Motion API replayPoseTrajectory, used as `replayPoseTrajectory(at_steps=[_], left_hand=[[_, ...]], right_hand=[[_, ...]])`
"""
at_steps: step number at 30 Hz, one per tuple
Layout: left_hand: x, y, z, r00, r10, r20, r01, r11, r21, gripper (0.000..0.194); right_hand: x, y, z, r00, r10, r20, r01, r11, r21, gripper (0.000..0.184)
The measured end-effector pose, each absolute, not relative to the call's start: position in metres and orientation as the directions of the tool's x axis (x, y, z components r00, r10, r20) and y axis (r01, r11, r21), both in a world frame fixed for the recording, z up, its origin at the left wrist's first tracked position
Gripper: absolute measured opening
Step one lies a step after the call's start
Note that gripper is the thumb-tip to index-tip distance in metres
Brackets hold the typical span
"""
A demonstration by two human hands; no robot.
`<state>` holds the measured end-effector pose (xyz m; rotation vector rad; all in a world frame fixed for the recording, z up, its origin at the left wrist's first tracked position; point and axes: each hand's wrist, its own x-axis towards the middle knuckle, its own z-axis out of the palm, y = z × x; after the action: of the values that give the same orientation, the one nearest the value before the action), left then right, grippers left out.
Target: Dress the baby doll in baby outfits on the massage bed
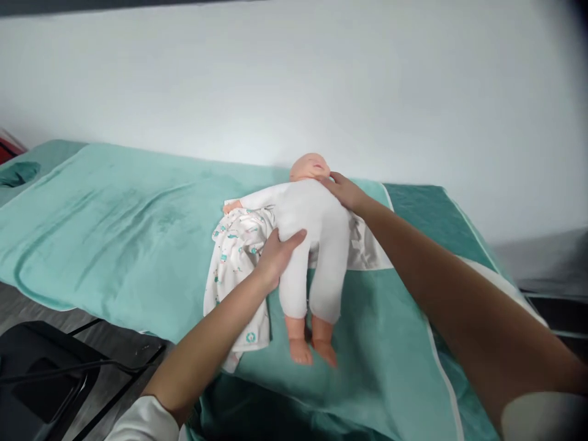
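A baby doll point(305, 208) with a white cloth body lies on its back, its head toward the wall and its bare feet toward me. My left hand point(278, 254) grips the doll's hip and upper thigh, thumb across the front, the other fingers hidden behind. At the doll's shoulder, just below the head, my right hand point(346, 191) holds on; part of its fingers is hidden. A white baby garment point(236, 263) with small teal and pink prints is spread beside and partly under the doll, near its outstretched arm.
The padded bed has a light green cover point(114, 233) and stands against a white wall point(275, 79). Darker green cloth point(413, 205) shows at the right end. A black chair point(46, 380) with a cable stands at the lower left.
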<state>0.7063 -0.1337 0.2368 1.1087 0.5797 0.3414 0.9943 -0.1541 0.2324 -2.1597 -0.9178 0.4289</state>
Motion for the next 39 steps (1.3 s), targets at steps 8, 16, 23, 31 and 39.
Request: replayPoseTrajectory(at_steps=[8, 16, 23, 31, 39], left_hand=[[0.648, -0.011, 0.285, 0.774, 0.565, -0.287, 0.105, 0.333, 0.937, 0.057], [0.572, 0.116, 0.268, 0.632, 0.671, -0.388, 0.164, 0.374, 0.913, 0.050], [0.553, 0.155, 0.240, 0.587, 0.701, -0.404, 0.230, 0.334, 0.914, 0.053], [0.566, 0.045, 0.265, 0.477, 0.801, 0.362, 0.672, -0.598, 0.437, 0.030], [0.608, -0.077, 0.244, 0.757, 0.650, -0.072, 0.626, -0.688, 0.368, 0.019]], right_hand=[[0.944, -0.065, 0.269, 0.553, 0.831, -0.052, 0.447, -0.349, -0.824, 0.085], [0.867, 0.077, 0.273, 0.253, 0.936, 0.244, 0.470, 0.101, -0.877, 0.056], [0.876, 0.092, 0.249, 0.269, 0.949, 0.166, 0.479, 0.017, -0.877, 0.076], [0.958, -0.077, 0.227, 0.560, 0.809, -0.180, 0.761, -0.588, -0.274, 0.049], [0.905, -0.181, 0.281, 0.379, 0.925, -0.020, 0.915, -0.378, -0.144, 0.038]])
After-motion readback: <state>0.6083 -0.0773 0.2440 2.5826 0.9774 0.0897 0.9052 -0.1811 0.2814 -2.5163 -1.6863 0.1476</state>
